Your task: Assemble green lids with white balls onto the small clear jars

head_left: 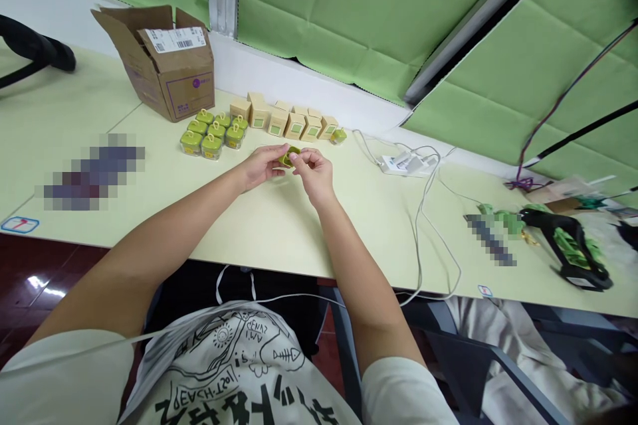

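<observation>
My left hand and my right hand meet above the middle of the table. Between their fingertips is a small green lid, similar to those on the nearby containers. Fingers cover much of it, so whether a clear body is attached cannot be made out. To the left of my hands, several small clear containers with green lids and loop handles stand grouped together. Behind my hands is a row of small tan boxes, with one green-lidded container at its right end.
An open cardboard box stands at the back left. White cables and a power strip lie to the right on the table. Further right are a black frame-like object and green pieces. Another person's legs show at lower right.
</observation>
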`<state>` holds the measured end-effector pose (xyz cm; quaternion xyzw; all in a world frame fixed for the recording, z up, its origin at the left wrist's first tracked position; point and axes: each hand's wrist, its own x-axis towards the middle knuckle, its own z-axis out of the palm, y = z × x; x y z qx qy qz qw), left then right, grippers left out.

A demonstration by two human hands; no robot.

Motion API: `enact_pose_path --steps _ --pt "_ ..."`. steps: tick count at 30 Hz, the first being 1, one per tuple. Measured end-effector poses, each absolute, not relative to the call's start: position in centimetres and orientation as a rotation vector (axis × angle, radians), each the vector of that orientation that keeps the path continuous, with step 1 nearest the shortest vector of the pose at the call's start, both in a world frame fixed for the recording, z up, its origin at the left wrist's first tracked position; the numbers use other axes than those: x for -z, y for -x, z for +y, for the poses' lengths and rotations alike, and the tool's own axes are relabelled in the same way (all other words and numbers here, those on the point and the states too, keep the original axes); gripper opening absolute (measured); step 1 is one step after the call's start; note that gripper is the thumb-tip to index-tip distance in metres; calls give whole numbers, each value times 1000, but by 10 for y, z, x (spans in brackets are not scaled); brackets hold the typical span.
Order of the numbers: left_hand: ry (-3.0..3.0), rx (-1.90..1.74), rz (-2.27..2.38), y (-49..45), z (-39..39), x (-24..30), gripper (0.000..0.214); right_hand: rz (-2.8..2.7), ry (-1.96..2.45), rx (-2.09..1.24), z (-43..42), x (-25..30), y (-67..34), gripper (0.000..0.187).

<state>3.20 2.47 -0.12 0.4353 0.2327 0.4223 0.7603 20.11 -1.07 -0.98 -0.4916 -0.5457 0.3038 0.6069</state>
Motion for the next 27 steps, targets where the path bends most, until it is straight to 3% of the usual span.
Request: enact_pose_path --steps 15,27 --pt "-903 -897 564 -35 18 -5 44 -1374 1180 -516 -14 12 -201 62" --pt "-877 -903 584 -35 22 -5 43 -1444 1136 -599 -11 14 -203 71"
